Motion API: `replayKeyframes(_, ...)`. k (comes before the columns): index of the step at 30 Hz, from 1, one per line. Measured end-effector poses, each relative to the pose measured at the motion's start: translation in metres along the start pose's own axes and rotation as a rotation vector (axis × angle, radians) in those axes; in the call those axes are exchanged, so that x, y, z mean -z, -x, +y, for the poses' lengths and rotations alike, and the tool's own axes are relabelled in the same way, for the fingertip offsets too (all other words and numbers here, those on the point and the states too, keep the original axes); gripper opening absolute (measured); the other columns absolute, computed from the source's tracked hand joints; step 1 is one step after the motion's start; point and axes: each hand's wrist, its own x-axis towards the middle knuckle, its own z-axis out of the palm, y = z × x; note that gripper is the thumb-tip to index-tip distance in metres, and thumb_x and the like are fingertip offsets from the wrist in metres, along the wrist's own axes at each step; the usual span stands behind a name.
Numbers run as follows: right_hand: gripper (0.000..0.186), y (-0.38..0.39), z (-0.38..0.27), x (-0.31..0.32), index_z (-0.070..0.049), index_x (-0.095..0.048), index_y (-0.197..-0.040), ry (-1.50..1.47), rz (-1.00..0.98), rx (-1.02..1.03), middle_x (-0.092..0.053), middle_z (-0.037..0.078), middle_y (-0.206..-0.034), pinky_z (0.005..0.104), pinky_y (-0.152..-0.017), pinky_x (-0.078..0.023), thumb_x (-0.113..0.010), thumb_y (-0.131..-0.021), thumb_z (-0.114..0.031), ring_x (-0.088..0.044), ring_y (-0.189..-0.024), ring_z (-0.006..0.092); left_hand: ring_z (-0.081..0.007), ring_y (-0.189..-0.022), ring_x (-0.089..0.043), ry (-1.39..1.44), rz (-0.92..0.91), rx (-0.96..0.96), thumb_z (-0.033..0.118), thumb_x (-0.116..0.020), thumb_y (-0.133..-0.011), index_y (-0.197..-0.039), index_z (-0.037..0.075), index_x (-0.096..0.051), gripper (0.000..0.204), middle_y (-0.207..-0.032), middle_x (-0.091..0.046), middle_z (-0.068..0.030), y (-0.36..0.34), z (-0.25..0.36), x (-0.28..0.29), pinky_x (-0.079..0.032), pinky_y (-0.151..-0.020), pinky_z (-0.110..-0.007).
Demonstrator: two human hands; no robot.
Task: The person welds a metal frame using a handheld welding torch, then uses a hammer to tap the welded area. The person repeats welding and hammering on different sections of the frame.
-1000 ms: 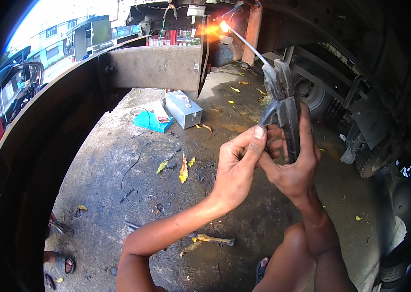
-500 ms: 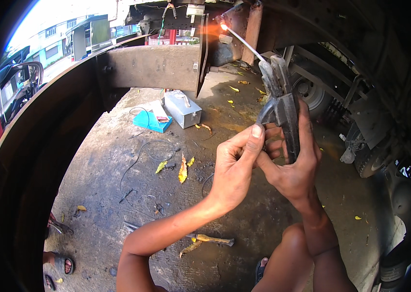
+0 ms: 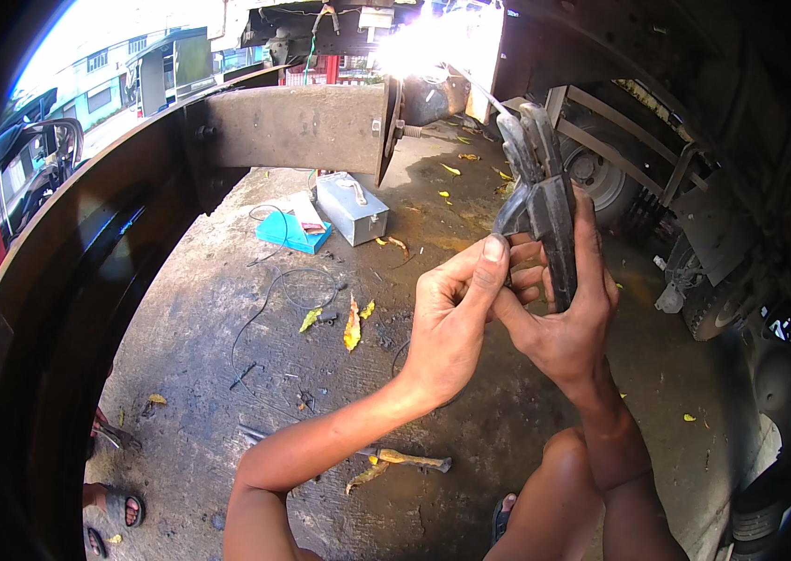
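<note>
My right hand (image 3: pixel 559 327) grips a dark welding electrode holder (image 3: pixel 550 215), raised at right of centre. My left hand (image 3: pixel 451 323) is closed beside it, thumb and fingers pressed on the holder's lower part. A thin electrode (image 3: pixel 489 93) runs from the jaws up and left into a bright white arc (image 3: pixel 423 51) on rusty steel under the truck, whose glare hides the tip and joint. Just left of the arc, a steel crossmember (image 3: pixel 283 126) with an end plate and bolt spans to the long curved-looking beam (image 3: pixel 77 215).
A metal box (image 3: pixel 351 213), a blue box (image 3: pixel 292 234) with papers, loose cable (image 3: pixel 255 318), a wooden-handled tool (image 3: pixel 419 458) and leaves lie on the concrete. Truck wheels (image 3: pixel 592 173) and framework fill the right. Another person's sandalled foot (image 3: pixel 124 508) is at lower left. A street shows beyond.
The orange glow at the electrode tip has flared into a much larger white glare. The holder and my hands have moved slightly up and left.
</note>
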Motion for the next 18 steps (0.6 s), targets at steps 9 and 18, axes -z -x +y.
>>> replayKeyframes(9, 0.091, -0.0021, -0.0062, 0.0001, 0.01, -0.037, -0.141, -0.05, 0.014, -0.024, -0.061, 0.027, -0.121, 0.0386, -0.086, -0.055, -0.086, -0.07, -0.017, -0.067, -0.105, 0.0355, -0.0175, -0.099, -0.066, 0.003, -0.005, -0.003, 0.035, -0.049, -0.104, -0.122, -0.009, -0.059, 0.049, -0.112, -0.067, -0.0131, 0.0, -0.0011, 0.0016, -0.056, -0.085, -0.031)
replayKeyframes(18, 0.086, -0.0008, -0.0013, 0.0006, 0.005, -0.033, -0.145, -0.071, 0.046, 0.026, -0.066, 0.014, -0.108, 0.0311, -0.078, -0.055, -0.08, -0.074, -0.005, -0.067, -0.092, 0.0184, -0.0121, -0.087, -0.061, -0.07, 0.006, -0.038, 0.035, -0.05, -0.104, -0.114, -0.007, -0.065, 0.045, -0.096, -0.068, -0.0087, -0.0012, 0.0027, -0.0046, -0.051, -0.077, -0.026)
